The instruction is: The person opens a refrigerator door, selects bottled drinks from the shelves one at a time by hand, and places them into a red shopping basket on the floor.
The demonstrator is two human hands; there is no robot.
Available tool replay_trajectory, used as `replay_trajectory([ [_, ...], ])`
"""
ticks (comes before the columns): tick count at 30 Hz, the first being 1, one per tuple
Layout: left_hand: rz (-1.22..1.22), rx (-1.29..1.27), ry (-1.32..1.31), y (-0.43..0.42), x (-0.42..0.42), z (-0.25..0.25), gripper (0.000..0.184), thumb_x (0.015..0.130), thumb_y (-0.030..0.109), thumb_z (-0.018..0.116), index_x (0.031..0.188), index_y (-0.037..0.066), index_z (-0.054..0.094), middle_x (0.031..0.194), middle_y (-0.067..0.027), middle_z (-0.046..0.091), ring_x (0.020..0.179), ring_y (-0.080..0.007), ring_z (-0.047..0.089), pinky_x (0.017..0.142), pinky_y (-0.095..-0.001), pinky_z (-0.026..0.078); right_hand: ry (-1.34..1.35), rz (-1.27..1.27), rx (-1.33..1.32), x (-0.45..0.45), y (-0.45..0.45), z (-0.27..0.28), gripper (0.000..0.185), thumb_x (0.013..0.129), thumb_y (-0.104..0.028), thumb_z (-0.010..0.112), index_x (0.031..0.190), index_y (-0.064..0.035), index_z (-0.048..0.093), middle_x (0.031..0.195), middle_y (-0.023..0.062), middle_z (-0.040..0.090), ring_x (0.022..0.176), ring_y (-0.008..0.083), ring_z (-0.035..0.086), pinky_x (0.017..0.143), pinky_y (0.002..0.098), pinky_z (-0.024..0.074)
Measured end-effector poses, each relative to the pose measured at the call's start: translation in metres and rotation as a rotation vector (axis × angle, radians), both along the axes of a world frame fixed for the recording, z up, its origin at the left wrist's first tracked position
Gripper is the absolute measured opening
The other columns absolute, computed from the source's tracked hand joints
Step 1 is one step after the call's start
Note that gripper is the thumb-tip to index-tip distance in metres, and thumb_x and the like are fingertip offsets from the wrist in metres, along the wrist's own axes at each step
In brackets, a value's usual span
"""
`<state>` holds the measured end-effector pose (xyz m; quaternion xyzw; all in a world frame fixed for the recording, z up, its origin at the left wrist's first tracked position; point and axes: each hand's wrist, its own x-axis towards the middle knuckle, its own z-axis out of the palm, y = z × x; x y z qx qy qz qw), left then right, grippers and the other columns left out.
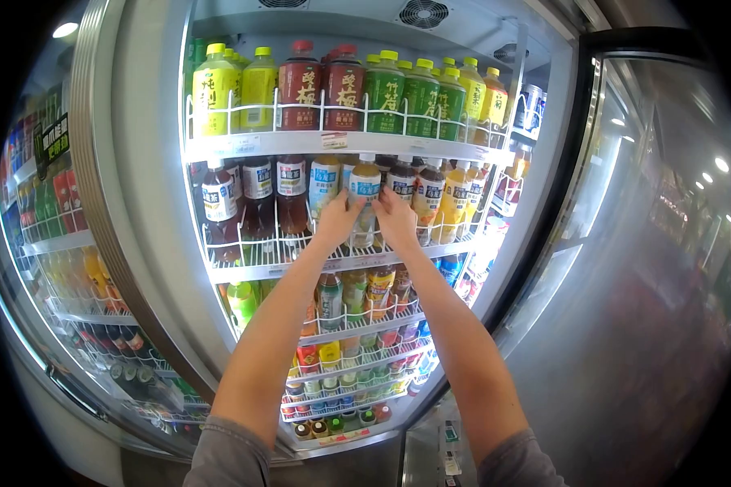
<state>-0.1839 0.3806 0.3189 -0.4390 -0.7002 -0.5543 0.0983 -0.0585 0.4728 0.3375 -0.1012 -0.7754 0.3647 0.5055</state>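
A tea bottle (365, 188) with a white cap and a blue label stands upright at the front of the fridge's second shelf. My left hand (339, 221) is closed against its left side, and my right hand (397, 219) grips it from the right. Just left of it is another blue-labelled bottle (325, 180), partly behind my left fingers. A dark-capped bottle (400, 178) is close beyond my right fingers. The white wire shelf front (296, 235) runs below both hands; its middle is partly hidden by my wrists.
Dark tea bottles (257, 183) fill the shelf's left side, with yellow bottles (453, 199) to the right. Green, red and yellow bottles line the top shelf rail (284, 144). The glass door (617, 243) hangs open at right. Another fridge door frame (110, 162) is at left.
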Motion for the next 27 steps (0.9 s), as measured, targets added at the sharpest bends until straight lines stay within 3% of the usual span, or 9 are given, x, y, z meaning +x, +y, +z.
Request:
replay_trajectory([
  [7,0.047,0.007,0.053,-0.019,0.018,0.008,0.045,0.093,0.034,0.063,0.119,-0.002,0.06,0.1,-0.0184,0.07,0.091,-0.0304,0.068,0.079,-0.0368,0.051,-0.02,0.007,0.114,-0.003,0.004,-0.006,0.048,0.087,-0.014,0.07,0.129,0.0045,0.055,0.11,0.0184,0.071,0.105,0.0208,0.069,0.089,0.0303,0.0525],
  [10,-0.094,0.123,0.075,-0.035,0.029,0.01,0.045,0.09,0.032,0.066,0.12,-0.002,0.059,0.1,-0.0204,0.071,0.092,-0.0332,0.069,0.079,-0.038,0.052,0.117,0.066,0.035,0.006,-0.005,-0.012,0.05,0.085,-0.016,0.074,0.129,0.0038,0.058,0.117,0.0204,0.068,0.109,0.0259,0.067,0.091,0.0326,0.0523],
  [13,-0.11,0.145,0.02,-0.049,0.045,0.012,0.046,0.089,0.029,0.069,0.123,-0.001,0.059,0.102,-0.0187,0.071,0.091,-0.0282,0.07,0.078,-0.0348,0.052,0.189,0.126,0.026,0.009,-0.006,-0.016,0.051,0.084,-0.013,0.076,0.129,0.0043,0.057,0.121,0.0195,0.066,0.112,0.0231,0.065,0.095,0.0323,0.0513],
  [15,-0.212,0.206,-0.076,-0.056,0.056,0.011,0.045,0.092,0.022,0.066,0.13,-0.001,0.056,0.112,-0.0142,0.07,0.104,-0.017,0.066,0.087,-0.0307,0.05,0.216,0.177,0.006,0.015,-0.011,-0.018,0.052,0.085,-0.011,0.075,0.13,0.0048,0.056,0.124,0.019,0.065,0.113,0.0224,0.064,0.096,0.0322,0.0509],
  [18,-0.184,0.352,-0.006,-0.047,0.054,0.0,0.054,0.088,0.024,0.071,0.134,0.001,0.053,0.114,-0.0195,0.069,0.1,-0.024,0.069,0.08,-0.0336,0.052,0.274,0.256,-0.051,0.031,-0.027,-0.015,0.054,0.085,-0.006,0.074,0.134,0.0053,0.052,0.128,0.0175,0.062,0.115,0.022,0.063,0.099,0.0325,0.0503],
  [24,-0.267,0.425,0.074,-0.065,0.086,0.019,0.057,0.087,0.023,0.073,0.136,0.0,0.053,0.119,-0.0213,0.066,0.113,-0.0255,0.065,0.09,-0.0327,0.05,0.325,0.287,-0.076,0.068,-0.053,0.002,0.055,0.087,-0.006,0.073,0.135,0.0037,0.05,0.129,0.0161,0.061,0.119,0.0226,0.06,0.101,0.0331,0.0495],
  [27,-0.229,0.372,0.044,-0.086,0.111,0.034,0.056,0.088,0.024,0.072,0.135,-0.001,0.054,0.118,-0.0188,0.067,0.11,-0.0221,0.065,0.09,-0.032,0.05,0.326,0.277,-0.052,0.094,-0.069,0.016,0.052,0.088,-0.009,0.072,0.135,0.0016,0.052,0.13,0.0157,0.06,0.12,0.0226,0.06,0.102,0.0341,0.0482],
])
